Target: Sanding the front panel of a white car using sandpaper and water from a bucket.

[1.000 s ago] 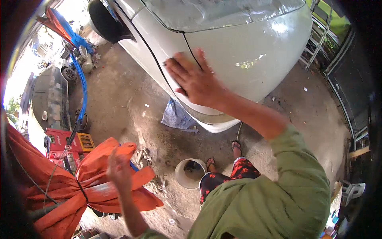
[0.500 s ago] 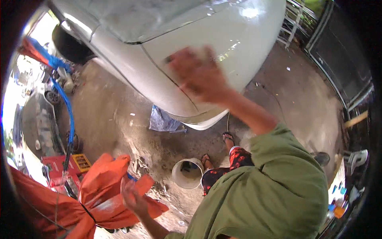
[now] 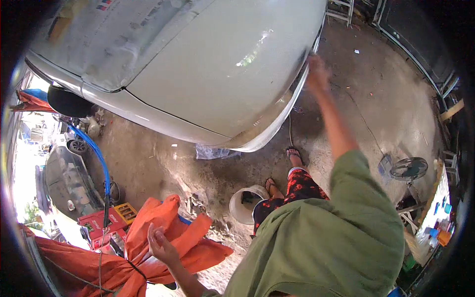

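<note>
The white car body point(image 3: 193, 74) fills the upper middle, with a masked panel at upper left. My right hand point(image 3: 318, 74) is at the car's right edge, blurred by motion; whether it grips anything is unclear. My left hand point(image 3: 161, 245) hangs open with loosely curled fingers, in front of the gathered orange tarp point(image 3: 208, 252) at lower left, holding nothing visible. A pale bucket point(image 3: 240, 215) with dark contents stands beside my feet. A crumpled plastic sheet point(image 3: 210, 152) lies on the floor under the car's edge.
Red crates point(image 3: 101, 222) and a grey car point(image 3: 67, 173) are at left, near a blue strap point(image 3: 94, 148). On the right are a standing fan point(image 3: 408, 168), a thin cable along the concrete floor point(image 3: 358, 116), a dark panel point(image 3: 415, 39) and a cluttered ledge point(image 3: 435, 227).
My right hand has moved rightward across the white bodywork to its edge. The view has shifted, showing more masked panel and the fan. My left hand is still low at the left.
</note>
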The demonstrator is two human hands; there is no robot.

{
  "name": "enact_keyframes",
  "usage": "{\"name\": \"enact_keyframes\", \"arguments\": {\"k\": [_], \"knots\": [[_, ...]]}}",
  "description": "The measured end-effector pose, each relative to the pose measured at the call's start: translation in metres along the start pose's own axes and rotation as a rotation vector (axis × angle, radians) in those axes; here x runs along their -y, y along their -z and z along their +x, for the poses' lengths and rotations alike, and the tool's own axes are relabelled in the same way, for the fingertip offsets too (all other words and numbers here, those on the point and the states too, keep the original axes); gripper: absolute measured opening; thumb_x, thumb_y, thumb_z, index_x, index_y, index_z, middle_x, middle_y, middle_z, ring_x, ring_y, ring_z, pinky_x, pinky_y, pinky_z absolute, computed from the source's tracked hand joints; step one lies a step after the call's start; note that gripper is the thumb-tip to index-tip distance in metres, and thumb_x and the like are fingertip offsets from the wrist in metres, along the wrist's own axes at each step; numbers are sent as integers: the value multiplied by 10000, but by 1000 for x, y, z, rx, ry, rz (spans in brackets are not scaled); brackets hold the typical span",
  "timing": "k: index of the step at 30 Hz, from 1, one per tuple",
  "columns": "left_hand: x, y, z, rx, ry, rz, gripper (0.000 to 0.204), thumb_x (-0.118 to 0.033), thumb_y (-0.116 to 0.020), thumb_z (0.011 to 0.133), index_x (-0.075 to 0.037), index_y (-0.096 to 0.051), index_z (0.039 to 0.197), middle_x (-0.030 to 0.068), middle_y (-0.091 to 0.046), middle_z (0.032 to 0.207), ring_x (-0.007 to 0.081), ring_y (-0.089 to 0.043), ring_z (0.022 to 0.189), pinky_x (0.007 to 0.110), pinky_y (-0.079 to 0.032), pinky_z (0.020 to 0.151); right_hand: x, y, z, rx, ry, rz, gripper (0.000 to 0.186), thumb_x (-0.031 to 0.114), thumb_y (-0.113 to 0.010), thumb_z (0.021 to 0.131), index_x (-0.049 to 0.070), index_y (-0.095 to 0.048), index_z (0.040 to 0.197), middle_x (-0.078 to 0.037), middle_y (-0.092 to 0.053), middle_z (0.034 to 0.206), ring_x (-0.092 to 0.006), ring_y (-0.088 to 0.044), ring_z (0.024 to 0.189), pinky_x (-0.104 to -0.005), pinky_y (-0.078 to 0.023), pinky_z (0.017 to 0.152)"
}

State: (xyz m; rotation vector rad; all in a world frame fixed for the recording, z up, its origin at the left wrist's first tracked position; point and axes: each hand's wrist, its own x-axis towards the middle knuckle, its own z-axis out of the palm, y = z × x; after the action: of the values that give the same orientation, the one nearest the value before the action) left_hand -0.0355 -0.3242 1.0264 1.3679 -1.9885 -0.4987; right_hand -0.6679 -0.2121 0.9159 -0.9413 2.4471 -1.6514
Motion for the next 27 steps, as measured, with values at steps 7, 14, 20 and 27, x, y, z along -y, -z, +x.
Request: {"name": "enact_keyframes", "arguments": {"k": [7,14,20,27], "knots": [[-61,-92,27,135,-383,26,239,-43,-600,855,40,-621,1079,153,-665,917,292,-642,827,364,-520,757,70,-45,-99,-237,-120,18,616,240,-415,977,23,-145,1487,-252,-229,1502,-293,-179,1428,-353,-173,1145],[-213,-197,97,273,-1126,141,245,-61,-605,790,-39,-644,1030,82,-615,1028,249,-572,956,388,-456,835,79,-79,-130,-248,-123,425,593,135,-400,964,-6,-143,1480,-189,-192,1532,-275,-199,1416,-344,-172,1138],[-254,-298,114,166,-1458,481,403,-102,-576,802,-64,-603,1203,54,-566,1056,240,-496,1037,376,-430,845,-13,-29,-193,-214,-319,301,528,183,-429,966,-23,-296,1434,-182,-321,1474,-247,-320,1349,-329,-251,1099],[-208,-341,77,453,-1579,635,334,-157,-585,785,-53,-657,1094,84,-586,1033,250,-528,1000,428,-403,862,-29,8,-206,-332,-364,382,489,162,-432,963,18,-354,1424,-185,-401,1425,-247,-357,1328,-311,-256,1083]]}}
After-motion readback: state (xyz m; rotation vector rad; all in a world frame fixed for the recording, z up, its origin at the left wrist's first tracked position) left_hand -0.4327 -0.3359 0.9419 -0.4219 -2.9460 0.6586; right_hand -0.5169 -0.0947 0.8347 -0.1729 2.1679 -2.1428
